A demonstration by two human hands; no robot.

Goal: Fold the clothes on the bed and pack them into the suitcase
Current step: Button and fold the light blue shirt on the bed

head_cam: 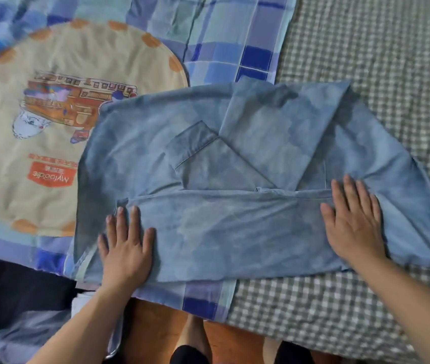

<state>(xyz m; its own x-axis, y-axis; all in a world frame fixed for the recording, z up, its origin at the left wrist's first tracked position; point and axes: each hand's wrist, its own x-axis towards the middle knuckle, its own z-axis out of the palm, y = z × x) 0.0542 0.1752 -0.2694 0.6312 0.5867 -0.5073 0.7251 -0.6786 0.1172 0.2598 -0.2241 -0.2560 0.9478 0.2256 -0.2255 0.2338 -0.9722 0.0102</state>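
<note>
While a partly folded blue denim shirt [248,179] lies across a plaid quilt [234,48] and a checked bedsheet [379,61], a person's left hand [125,248] and right hand [354,222] press flat on its folded lower edge, fingers straight and slightly spread, gripping nothing. No suitcase can be made out.
</note>
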